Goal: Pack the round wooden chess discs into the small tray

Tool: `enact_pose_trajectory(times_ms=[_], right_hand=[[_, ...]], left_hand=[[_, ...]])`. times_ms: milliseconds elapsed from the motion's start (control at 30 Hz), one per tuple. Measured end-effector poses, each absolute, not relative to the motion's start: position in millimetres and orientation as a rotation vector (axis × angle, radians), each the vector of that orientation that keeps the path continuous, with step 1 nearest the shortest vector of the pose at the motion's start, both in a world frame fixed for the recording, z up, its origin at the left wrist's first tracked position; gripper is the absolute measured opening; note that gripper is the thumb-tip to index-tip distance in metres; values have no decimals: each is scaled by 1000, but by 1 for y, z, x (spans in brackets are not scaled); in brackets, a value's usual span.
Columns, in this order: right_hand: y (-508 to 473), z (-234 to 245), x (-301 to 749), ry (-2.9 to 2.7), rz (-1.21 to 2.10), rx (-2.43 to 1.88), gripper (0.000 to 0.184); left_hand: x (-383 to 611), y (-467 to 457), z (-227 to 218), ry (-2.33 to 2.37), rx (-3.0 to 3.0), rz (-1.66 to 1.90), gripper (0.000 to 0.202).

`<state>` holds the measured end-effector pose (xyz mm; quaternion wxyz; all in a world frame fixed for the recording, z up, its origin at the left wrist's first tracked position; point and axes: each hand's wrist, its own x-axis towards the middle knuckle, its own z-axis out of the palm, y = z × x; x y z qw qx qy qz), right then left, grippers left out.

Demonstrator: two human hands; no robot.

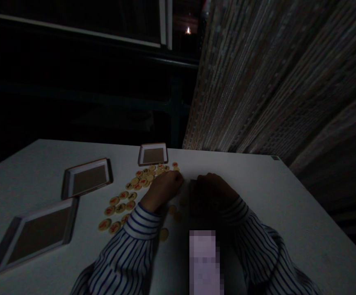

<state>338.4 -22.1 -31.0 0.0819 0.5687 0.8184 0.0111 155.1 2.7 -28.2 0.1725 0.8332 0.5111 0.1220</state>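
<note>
Many round Chinese chess pieces [120, 208] with red or black characters lie on the white table, in loose rows and a cluster at the back. My left hand [165, 188] is closed, just right of the cluster; what its fingers hold, if anything, is hidden. A few pieces [172, 210], partly in shadow, lie below that hand, and one more piece [163, 234] sits nearer me. My right hand [216, 190] is curled over a dark tray-like thing [194, 207]; its fingertips are lost in shadow.
Three shallow rimmed trays stand on the table [288, 213]: one at the back [167, 157], one at the left [108, 172], and the largest at the front left [73, 215]. A string curtain [242, 82] hangs behind the right side. A blurred pale rectangle [204, 262] appears at the bottom.
</note>
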Motion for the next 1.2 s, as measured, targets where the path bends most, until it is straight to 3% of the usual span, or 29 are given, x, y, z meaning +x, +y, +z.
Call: enact_pose_trajectory(times_ms=[1200], right_hand=[[-19, -36, 335, 2506, 35, 1598, 27]], left_hand=[[154, 3, -27, 1415, 2344, 366, 28]])
